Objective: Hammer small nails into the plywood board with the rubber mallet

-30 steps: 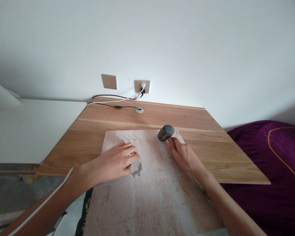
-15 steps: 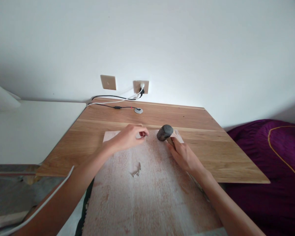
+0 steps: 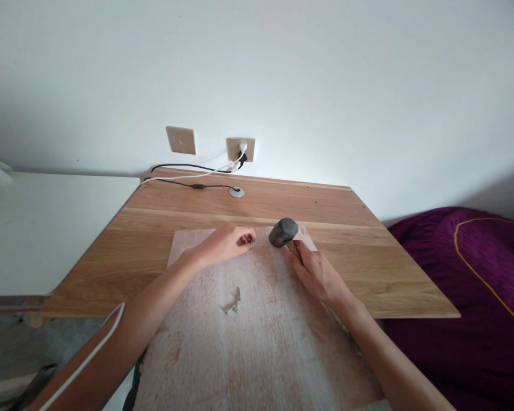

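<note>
A pale worn plywood board (image 3: 261, 348) lies on a wooden desk (image 3: 355, 274). My left hand (image 3: 225, 243) rests near the board's far edge with thumb and fingers pinched together, apparently on a small nail I can barely see. My right hand (image 3: 319, 275) grips the wooden handle of a hammer, whose dark head (image 3: 283, 232) rests on the board just right of my left fingertips. A few loose nails (image 3: 233, 303) lie on the board closer to me.
The desk meets a white wall with a switch plate (image 3: 180, 140) and a socket (image 3: 240, 149) holding plugs. Black and white cables (image 3: 192, 176) run across the desk's far edge. A white surface (image 3: 47, 222) lies left, purple bedding (image 3: 466, 285) right.
My left hand left the loose nails and moved up to the board's far edge, beside the hammer head. My right hand and the hammer stayed put. The view shifted slightly.
</note>
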Motion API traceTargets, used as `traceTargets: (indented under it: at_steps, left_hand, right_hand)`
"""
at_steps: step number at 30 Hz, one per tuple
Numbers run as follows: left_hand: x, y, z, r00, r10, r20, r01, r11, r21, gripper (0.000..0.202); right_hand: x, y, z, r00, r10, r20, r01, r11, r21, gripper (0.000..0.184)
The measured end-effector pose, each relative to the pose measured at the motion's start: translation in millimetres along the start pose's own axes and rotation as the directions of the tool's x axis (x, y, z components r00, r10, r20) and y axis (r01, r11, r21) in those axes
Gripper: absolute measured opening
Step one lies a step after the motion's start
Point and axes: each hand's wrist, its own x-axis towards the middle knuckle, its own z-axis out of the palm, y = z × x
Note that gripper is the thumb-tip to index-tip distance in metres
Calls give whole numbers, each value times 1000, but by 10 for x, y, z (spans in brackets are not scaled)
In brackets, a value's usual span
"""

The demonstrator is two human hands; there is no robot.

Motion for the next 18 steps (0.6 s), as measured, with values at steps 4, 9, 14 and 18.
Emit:
traceTargets:
  at_steps: [4, 9, 14, 18]
  left_hand:
    - [0, -7, 22, 1000, 25, 5, -25, 999, 25, 15]
    - [-11, -34, 33, 998, 63, -2, -63, 997, 51, 16]
    - [-10, -32, 22, 995, 98, -4, -97, 991, 89, 10]
    - [-12, -32, 36, 994, 113, -16, -110, 987, 117, 10]
  right_hand:
    - [1, -20, -13, 1000, 2, 11, -2, 1000, 5, 19]
    - [-6, -57, -24, 1000, 19, 5, -19, 1000, 11, 20]
    - [23, -44, -33, 999, 33, -11, -33, 999, 25, 20]
    - [64, -74, -91, 991, 97, 90, -106, 989, 105, 20]
